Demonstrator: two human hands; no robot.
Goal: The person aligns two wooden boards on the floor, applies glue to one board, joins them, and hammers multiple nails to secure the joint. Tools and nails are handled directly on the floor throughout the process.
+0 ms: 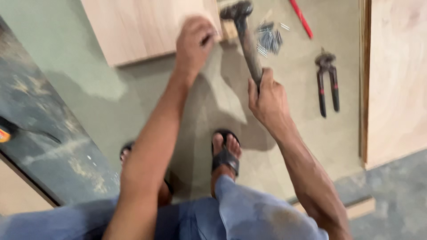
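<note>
I see my right hand [267, 100] with its grip wrapped tight on the handle of a hammer [247, 42]: a dark, worn metal head up near the corner of a pale plywood board [142, 26], and a dull brownish shaft, blurred. My left hand [193, 42] presses on that board's corner, fingers curled; I cannot tell whether its grip pinches anything. The board lies flat on the greenish floor [133, 98]. Just right of the hammer head lies a loose heap of nails [269, 39], and pincers [328, 82] further right.
</note>
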